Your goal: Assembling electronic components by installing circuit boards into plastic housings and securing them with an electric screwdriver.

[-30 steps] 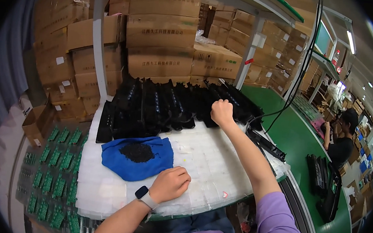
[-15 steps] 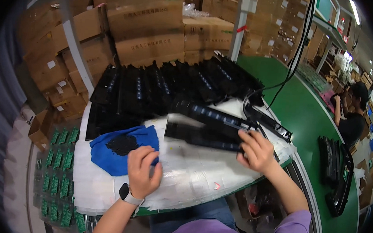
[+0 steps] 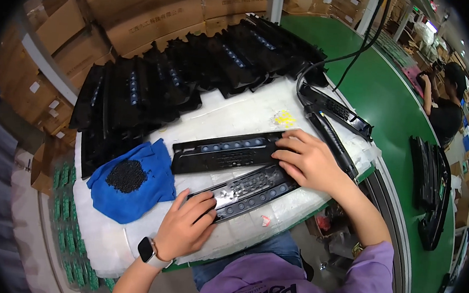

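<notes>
1. Stacked brown cardboard boxes (image 3: pixel 155 27) fill the rear left, their contents hidden.
2. Below, green circuit boards (image 3: pixel 68 232) lie in rows, partly hidden, beside a white-covered worktop (image 3: pixel 248 110).
3. Overlapping black plastic panels (image 3: pixel 157 80) line the worktop's back edge, too crowded to count.
4. One rumpled blue cloth (image 3: pixel 158 165) carries a single heap of tiny black pieces (image 3: pixel 126 176), countless to the eye.
5. The left hand (image 3: pixel 187 225), one watch (image 3: pixel 146 250) at its wrist, rests bent fingers, slightly spread, on the near panel's left end; whether they pinch cannot be told.
6. Two long black panels studded with round lenses, one far (image 3: pixel 222 159) and one near (image 3: pixel 261 194), lie on the worktop between the hands.
7. The right hand (image 3: pixel 310 162) spreads its fingers at both panels' right ends; any pinch is unclear.
8. Rightmost, a green worktop (image 3: pixel 393 153) bears black parts (image 3: pixel 424 175); one person in black (image 3: pixel 446 111) sits beyond.
</notes>
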Tool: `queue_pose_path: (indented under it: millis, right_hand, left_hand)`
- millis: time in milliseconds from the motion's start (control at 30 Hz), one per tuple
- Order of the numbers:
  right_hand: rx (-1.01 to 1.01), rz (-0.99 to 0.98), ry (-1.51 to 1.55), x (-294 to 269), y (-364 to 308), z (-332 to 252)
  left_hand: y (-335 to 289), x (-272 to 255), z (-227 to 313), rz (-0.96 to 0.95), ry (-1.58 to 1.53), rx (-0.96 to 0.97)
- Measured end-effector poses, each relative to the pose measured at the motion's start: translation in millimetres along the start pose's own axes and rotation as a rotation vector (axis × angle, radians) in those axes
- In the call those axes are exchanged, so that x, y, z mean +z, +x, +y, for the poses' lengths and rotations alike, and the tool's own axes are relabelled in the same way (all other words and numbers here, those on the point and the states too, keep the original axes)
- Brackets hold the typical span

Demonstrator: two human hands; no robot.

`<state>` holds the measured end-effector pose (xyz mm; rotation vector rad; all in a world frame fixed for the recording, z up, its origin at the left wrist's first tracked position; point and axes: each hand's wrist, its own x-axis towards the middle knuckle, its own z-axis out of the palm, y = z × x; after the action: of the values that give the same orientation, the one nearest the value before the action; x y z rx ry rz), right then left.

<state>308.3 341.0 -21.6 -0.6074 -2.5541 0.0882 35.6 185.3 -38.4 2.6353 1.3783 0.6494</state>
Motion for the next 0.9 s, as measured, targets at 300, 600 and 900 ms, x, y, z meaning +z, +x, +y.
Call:
queue_pose_path:
  millis: [300, 600, 900]
  right_hand:
    - [0.089, -0.081, 0.296, 18, 8, 26]
    - [0.168, -0.200, 0.201, 0, 57, 17]
    - [0.389, 0.064, -0.532, 95, 180, 70]
  left_hand:
    - [2, -12, 0, -0.026, 0.045, -0.072]
    - [26, -5, -15, -0.056, -0.002, -0.164]
    - [12, 3, -13, -0.044, -0.013, -0.095]
